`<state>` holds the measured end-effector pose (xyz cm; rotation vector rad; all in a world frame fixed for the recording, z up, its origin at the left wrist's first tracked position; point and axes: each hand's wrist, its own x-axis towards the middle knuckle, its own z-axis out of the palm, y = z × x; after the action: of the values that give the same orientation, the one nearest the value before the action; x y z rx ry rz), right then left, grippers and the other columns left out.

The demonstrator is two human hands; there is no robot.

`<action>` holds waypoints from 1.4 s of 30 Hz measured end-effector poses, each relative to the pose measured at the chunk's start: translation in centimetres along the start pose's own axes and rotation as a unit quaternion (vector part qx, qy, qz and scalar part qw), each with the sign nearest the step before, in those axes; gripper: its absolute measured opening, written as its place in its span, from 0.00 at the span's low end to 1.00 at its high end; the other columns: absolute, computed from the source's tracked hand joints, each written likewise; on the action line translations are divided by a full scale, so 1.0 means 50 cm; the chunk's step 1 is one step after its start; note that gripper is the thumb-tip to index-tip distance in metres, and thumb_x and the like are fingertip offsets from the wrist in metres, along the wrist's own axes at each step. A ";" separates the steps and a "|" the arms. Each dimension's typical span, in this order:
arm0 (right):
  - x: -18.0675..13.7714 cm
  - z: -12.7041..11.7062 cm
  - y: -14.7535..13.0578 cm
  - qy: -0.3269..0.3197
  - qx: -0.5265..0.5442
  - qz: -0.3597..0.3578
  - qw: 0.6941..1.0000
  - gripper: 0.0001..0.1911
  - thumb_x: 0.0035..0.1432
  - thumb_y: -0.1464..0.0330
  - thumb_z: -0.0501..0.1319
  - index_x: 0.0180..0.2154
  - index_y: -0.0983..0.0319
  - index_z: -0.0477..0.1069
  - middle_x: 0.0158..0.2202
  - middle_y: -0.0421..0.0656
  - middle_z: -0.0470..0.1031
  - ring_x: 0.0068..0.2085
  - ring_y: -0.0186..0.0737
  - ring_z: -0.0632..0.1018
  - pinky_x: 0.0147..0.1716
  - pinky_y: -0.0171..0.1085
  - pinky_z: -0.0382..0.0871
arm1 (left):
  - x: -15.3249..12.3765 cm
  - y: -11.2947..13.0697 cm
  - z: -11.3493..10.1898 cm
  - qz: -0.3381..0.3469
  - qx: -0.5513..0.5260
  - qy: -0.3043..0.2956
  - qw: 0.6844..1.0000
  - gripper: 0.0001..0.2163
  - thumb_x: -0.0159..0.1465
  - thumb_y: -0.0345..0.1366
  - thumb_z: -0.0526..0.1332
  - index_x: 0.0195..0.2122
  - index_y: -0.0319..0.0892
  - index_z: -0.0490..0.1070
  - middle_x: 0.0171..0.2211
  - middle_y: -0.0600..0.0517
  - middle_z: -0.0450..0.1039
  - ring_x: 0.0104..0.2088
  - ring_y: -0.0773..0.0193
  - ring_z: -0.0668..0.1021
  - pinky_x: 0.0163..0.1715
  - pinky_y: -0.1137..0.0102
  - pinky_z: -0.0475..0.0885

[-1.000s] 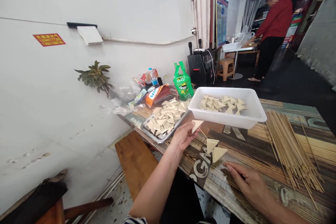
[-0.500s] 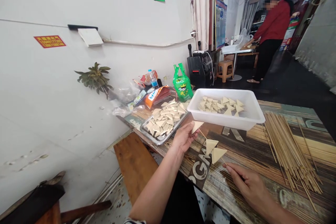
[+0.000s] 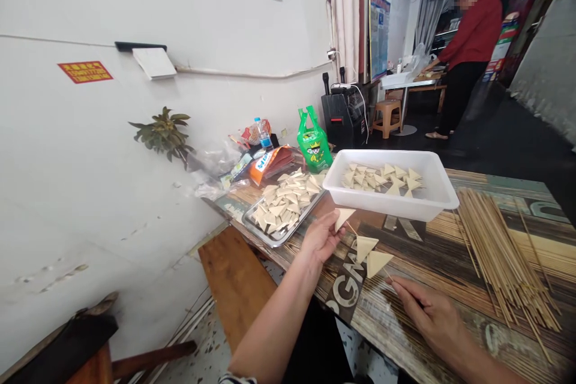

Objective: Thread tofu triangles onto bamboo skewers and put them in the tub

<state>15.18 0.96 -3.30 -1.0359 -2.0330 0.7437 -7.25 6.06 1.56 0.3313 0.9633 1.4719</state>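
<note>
My left hand (image 3: 323, 236) pinches a pale triangular tofu piece (image 3: 344, 218) at the far tip of a thin bamboo skewer (image 3: 352, 229). Two more tofu triangles (image 3: 378, 263) are threaded lower on that skewer. My right hand (image 3: 432, 315) is closed on the skewer's near end, with thumb and forefinger meeting there. Left of my left hand lies a metal tray (image 3: 273, 243) heaped with loose tofu triangles (image 3: 288, 199). Beyond both hands stands a white plastic tub (image 3: 387, 204) holding several filled skewers (image 3: 373, 179).
A pile of bare bamboo skewers (image 3: 508, 252) lies on the patterned wooden table (image 3: 418, 264) at right. Behind the tray are a green bag (image 3: 315, 147), an orange packet (image 3: 269, 163) and a bottle (image 3: 263, 133). A person in red (image 3: 477, 30) stands at a far table.
The view has shifted slightly, so the table contents appear a little further right. Both hands keep their hold on the skewer and tofu, with little other change.
</note>
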 end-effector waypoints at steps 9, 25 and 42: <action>0.005 -0.005 -0.010 0.012 0.017 0.001 1.000 0.14 0.56 0.63 0.53 0.37 0.59 0.76 0.36 0.41 0.78 0.35 0.40 0.79 0.36 0.34 0.74 | -0.023 -0.010 0.019 0.014 -0.002 -0.016 1.000 0.09 0.51 0.33 0.65 0.32 0.35 0.70 0.27 0.50 0.72 0.25 0.71 0.73 0.24 0.78 0.69; 0.001 -0.008 -0.009 0.006 0.008 0.010 1.000 0.15 0.57 0.62 0.53 0.38 0.60 0.75 0.37 0.42 0.78 0.36 0.40 0.79 0.37 0.35 0.74 | -0.037 -0.025 0.028 0.017 0.011 -0.028 0.999 0.09 0.52 0.32 0.65 0.33 0.34 0.72 0.28 0.48 0.72 0.25 0.71 0.74 0.23 0.78 0.69; 0.015 -0.014 -0.023 0.022 0.034 0.030 0.999 0.16 0.56 0.59 0.53 0.35 0.60 0.75 0.32 0.42 0.79 0.31 0.39 0.79 0.32 0.32 0.74 | -0.059 -0.025 0.042 0.143 0.108 0.007 0.984 0.12 0.55 0.40 0.61 0.35 0.37 0.73 0.31 0.48 0.75 0.29 0.67 0.75 0.28 0.75 0.69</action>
<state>14.92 1.12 -1.79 -1.0692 -1.9331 0.8074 -4.40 3.90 2.92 0.6390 1.1246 1.6313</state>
